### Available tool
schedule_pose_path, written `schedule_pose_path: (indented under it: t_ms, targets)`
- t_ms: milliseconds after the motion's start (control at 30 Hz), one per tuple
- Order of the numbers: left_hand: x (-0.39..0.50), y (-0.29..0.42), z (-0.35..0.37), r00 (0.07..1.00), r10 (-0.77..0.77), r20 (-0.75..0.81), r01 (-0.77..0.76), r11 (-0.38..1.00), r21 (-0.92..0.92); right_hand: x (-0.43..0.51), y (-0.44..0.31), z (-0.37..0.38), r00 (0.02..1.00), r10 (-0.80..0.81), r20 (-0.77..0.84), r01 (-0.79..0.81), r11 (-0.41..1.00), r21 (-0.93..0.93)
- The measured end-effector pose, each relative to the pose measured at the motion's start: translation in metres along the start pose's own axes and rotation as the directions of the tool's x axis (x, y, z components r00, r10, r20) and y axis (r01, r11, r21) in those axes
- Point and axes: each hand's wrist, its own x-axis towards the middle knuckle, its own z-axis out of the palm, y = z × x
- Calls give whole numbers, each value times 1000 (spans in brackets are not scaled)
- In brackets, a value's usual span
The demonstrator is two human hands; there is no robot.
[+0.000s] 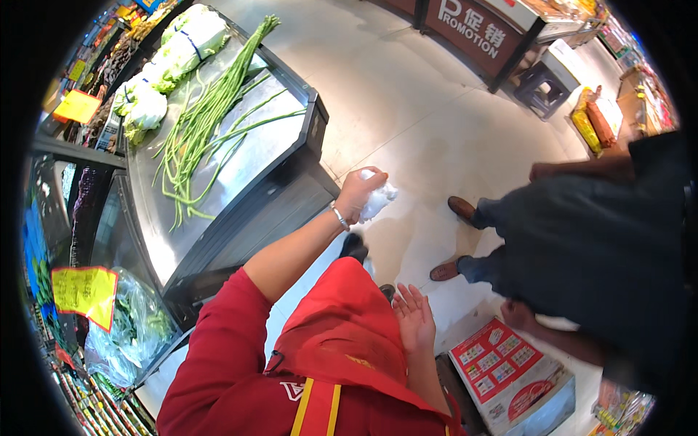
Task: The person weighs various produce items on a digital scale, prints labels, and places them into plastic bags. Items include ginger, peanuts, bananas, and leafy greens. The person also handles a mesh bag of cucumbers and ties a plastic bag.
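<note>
My left hand (354, 194), with a silver bracelet at the wrist, is closed around a crumpled white wad (378, 197); whether it is cloth or plastic I cannot tell. It is held out past the corner of a metal display counter (158, 245). On that counter lie long green yardlong beans (218, 120), some of them strayed toward the edge. Behind them sit heads of leafy lettuce or cabbage (191, 38) tied with blue bands. My right hand (413, 319) hangs beside my red apron (327, 321), holding nothing, palm up with fingers apart.
A person in dark clothes (578, 256) stands close on the right. Near them is a box with a red printed top (501, 359). A yellow price sign (84, 294) and bagged greens (131, 327) are at left. A dark plastic stool (542, 90) stands by the promotion counter (469, 38).
</note>
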Motion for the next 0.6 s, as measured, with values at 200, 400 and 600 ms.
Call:
schedule_pose_path:
  t_ms: [200, 400, 600]
  targets:
    - [246, -48, 8, 995, 32, -91, 31, 786, 617, 111, -25, -6, 957, 5, -289, 34, 991, 132]
    - [436, -79, -62, 950, -40, -310, 299, 401, 866, 230, -43, 28, 830, 112, -546, 14, 975, 222]
    - [529, -63, -240, 709, 58, -702, 697, 91, 711, 311, -45, 54, 758, 324, -567, -191, 940, 283]
